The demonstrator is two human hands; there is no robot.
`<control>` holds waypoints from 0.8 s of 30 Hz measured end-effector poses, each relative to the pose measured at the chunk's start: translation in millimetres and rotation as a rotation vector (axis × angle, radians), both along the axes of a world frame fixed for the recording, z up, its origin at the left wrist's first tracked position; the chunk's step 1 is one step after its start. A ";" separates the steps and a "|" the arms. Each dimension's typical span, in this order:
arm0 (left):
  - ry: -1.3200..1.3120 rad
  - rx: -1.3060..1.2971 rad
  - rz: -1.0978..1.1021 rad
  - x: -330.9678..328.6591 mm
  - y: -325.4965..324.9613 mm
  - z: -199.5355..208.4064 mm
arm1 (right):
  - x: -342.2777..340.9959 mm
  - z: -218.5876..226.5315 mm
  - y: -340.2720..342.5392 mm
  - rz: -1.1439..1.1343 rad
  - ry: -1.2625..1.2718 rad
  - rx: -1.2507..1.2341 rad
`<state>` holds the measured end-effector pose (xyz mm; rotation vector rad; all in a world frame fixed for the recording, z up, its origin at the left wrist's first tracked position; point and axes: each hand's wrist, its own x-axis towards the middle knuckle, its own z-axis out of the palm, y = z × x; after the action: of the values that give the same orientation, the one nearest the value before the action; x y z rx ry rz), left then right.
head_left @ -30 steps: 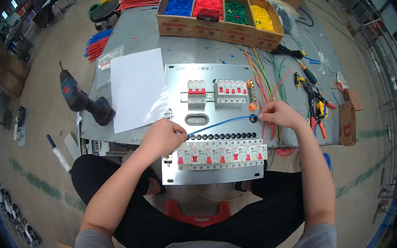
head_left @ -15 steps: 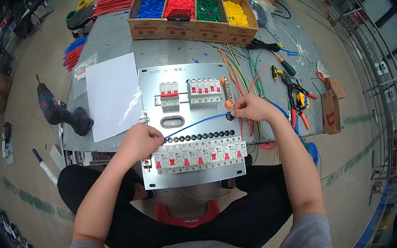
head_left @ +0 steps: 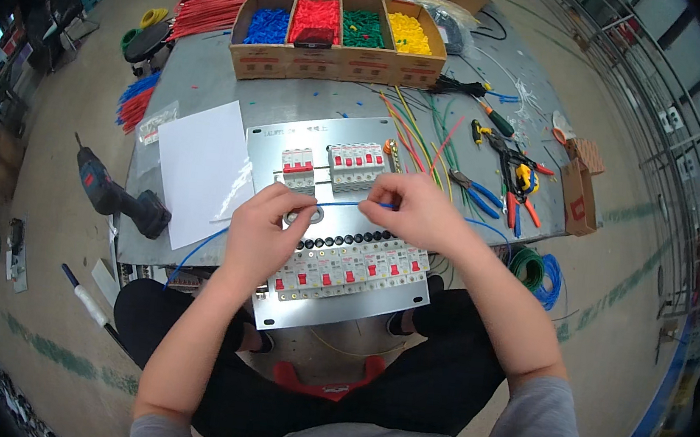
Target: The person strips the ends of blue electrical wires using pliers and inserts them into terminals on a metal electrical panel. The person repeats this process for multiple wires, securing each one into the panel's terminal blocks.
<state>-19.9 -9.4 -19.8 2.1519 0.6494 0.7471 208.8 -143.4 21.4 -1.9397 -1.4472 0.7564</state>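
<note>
My left hand (head_left: 267,231) pinches a blue wire (head_left: 334,203) above the metal panel. My right hand (head_left: 414,212) pinches the same wire a short way to the right, so a nearly straight length spans the gap between them. One end hangs down past my left wrist, toward my knee. From my right hand the wire runs on to the right, toward a blue wire coil (head_left: 550,282). Below lies the silver panel (head_left: 267,154), carrying a lower row of circuit breakers (head_left: 348,274) with red switches. Two upper breaker groups (head_left: 297,166) sit farther back, and my hands partly cover an oval cutout.
A divided cardboard box (head_left: 332,65) of coloured caps stands at the back. White paper (head_left: 202,169) and a cordless drill (head_left: 118,194) are on the left. Blue-handled pliers (head_left: 476,193), several other hand tools and loose wires lie right; a green wire coil (head_left: 526,269) is at the table edge.
My hands have come closer together: the left rose from the panel's lower left, the right moved down and left. Blue wire now extends beyond both hands. Blue-handled pliers have come into view.
</note>
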 end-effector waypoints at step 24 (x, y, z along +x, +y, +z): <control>-0.187 0.370 0.043 12.4 16.7 15.8 | 38.8 36.4 -25.3 -0.152 0.100 0.047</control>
<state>-7.5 7.3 -4.0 2.3646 0.4884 1.1503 247.6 -168.6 57.8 -1.9229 -1.2328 0.7318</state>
